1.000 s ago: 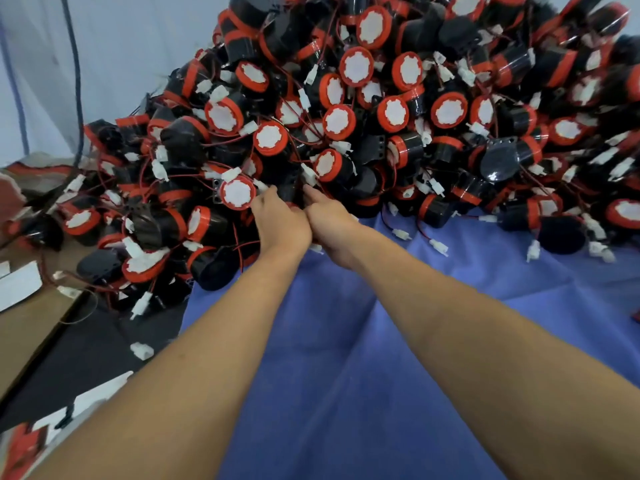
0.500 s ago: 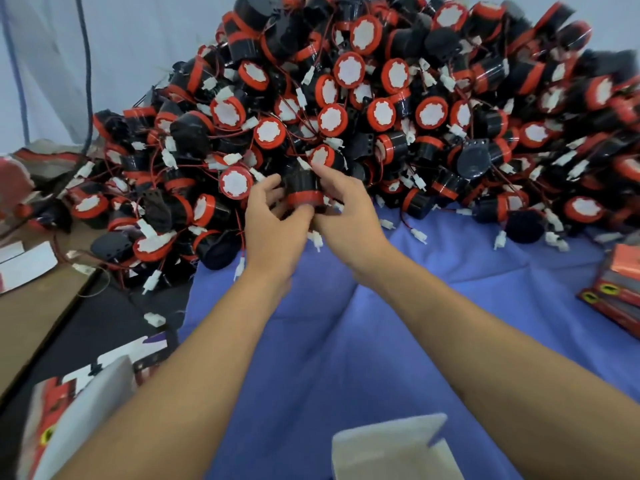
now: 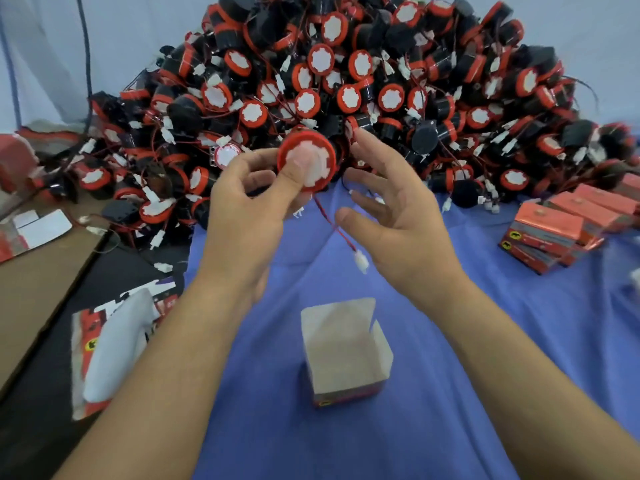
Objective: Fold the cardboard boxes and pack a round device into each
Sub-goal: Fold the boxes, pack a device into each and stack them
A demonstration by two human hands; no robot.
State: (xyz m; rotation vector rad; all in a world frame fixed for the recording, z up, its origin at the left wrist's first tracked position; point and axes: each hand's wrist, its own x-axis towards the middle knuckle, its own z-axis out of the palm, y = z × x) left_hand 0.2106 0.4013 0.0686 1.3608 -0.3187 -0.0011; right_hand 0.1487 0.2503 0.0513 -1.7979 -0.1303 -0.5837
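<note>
Looks down from the head camera over two bare forearms. Grips a round device (image 3: 306,161) in the left hand (image 3: 249,206), raised in front of the heap, with the thumb pressed flat on the white face inside the red rim and the other fingers curled behind the black body. Lets a thin red wire (image 3: 334,226) hang from under the device to a small white connector (image 3: 360,262), dangling between the two hands above the blue cloth (image 3: 485,341). Holds the right hand (image 3: 398,220) just beside the device, on its right, palm turned inward, fingers spread and loose, grasping nothing. Cannot tell whether a fingertip brushes the device's edge.

Has an open cardboard box (image 3: 346,351) standing upright on the cloth below the hands, nearer the body, with its flaps raised, its pale inside showing and nothing visible in it.

Faces a heap of devices (image 3: 381,81) of the same red-and-black kind, piled across the far side of the bench (image 3: 31,299) and threaded with red wires and white connectors.

Shows a stack of closed red boxes (image 3: 554,230) at the right on the cloth, well apart from the open box. Shows flat unfolded boxes (image 3: 114,348) at the left, just off the cloth's edge on a dark surface, white sides up. Shows another flat blank (image 3: 38,230) further left on the brown bench top, and a black cable (image 3: 85,46) running down the pale wall at upper left.
</note>
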